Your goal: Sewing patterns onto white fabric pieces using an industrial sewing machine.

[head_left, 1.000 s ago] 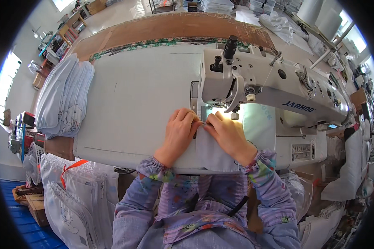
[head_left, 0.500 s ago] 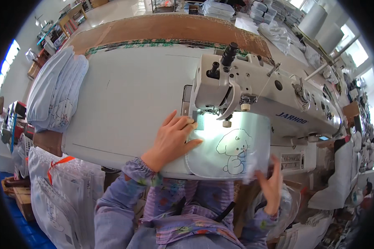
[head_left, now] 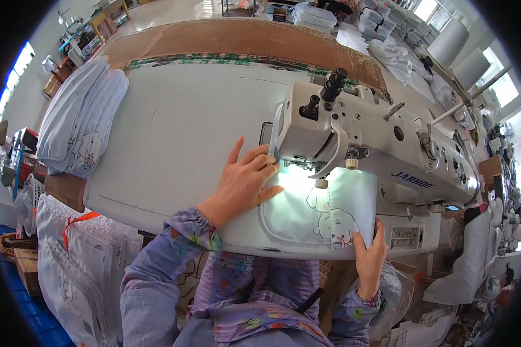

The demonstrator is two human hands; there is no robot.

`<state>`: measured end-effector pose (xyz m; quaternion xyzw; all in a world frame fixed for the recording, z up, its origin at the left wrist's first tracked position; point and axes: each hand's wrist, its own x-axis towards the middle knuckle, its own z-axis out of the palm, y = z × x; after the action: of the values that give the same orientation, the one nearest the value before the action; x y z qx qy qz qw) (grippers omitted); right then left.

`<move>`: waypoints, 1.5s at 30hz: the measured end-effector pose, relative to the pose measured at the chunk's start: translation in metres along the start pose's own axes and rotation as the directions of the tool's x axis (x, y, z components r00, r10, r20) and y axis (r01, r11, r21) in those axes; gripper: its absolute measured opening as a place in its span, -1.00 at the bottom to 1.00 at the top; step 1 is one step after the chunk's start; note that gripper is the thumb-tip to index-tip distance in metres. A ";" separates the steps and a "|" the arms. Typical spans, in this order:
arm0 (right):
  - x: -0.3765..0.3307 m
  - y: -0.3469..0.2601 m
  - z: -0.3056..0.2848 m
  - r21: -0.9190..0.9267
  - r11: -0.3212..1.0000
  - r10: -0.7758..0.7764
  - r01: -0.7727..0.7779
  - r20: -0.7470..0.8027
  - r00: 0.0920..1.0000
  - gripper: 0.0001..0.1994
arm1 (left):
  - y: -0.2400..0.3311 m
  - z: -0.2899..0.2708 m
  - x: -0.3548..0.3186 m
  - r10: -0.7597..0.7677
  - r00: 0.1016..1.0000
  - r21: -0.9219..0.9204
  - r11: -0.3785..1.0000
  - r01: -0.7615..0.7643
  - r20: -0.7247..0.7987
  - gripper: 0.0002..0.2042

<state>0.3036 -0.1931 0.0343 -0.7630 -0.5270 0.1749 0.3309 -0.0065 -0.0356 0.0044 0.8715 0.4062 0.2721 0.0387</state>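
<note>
Both hands steadied a white fabric piece at the needle of an industrial sewing machine.

Left hand (head_left: 246,179) lay flat with fingers spread on the near-left edge of the white fabric piece (head_left: 321,211), pressing it to the table (head_left: 179,139) just beside the presser foot, apparently to keep the seam line from wandering. Right hand (head_left: 369,254) pinched the lower right corner of the piece at the table's front edge, thumb on top, seemingly holding the cloth taut. The piece, printed with a small bear outline, lay under the sewing machine (head_left: 364,139) head, lit by its lamp. A stack of similar pale pieces (head_left: 78,124) rested at the table's far left, well apart from the hands.
</note>
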 end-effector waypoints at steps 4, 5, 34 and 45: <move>0.003 -0.002 0.001 -0.027 1.000 -0.013 0.013 0.001 1.000 -0.51 | -0.010 0.004 0.010 0.015 1.000 0.018 1.000 -0.015 -0.005 -0.65; 0.004 -0.001 0.002 -0.020 1.000 -0.005 0.005 0.000 1.000 -0.51 | -0.012 0.004 0.012 0.020 1.000 0.012 1.000 -0.020 -0.007 -0.65; 0.101 -0.037 0.089 -0.033 0.878 -0.478 0.478 -0.109 0.871 -0.86 | -0.045 -0.026 0.005 -0.519 0.841 -0.196 0.850 0.489 -0.151 -0.76; 0.103 -0.036 0.091 -0.074 0.865 -0.501 0.497 -0.074 0.862 -0.85 | -0.071 -0.003 0.024 -0.470 0.848 -0.069 0.881 0.468 -0.246 -0.73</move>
<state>0.2626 -0.0611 0.0019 -0.6162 -0.6951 0.0346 0.3686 -0.0442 0.0284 -0.0028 0.7033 0.6073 0.3657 0.0538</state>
